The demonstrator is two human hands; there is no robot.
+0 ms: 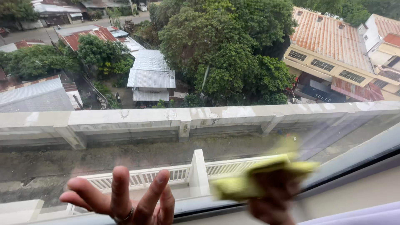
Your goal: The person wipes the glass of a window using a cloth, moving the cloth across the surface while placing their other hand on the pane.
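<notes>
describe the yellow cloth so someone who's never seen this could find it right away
Start at the window glass and drop to its lower right edge. There the right hand presses a yellow-green cloth against the pane. It is the only bright, blurred thing there; the left hand beside it holds nothing.

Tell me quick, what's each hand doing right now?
Left hand: open, fingers spread against the window glass, holding nothing.
Right hand: blurred, closed on a yellow-green cloth at the glass.

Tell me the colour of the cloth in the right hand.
Yellow-green cloth, blurred, seen in the head view.
</notes>
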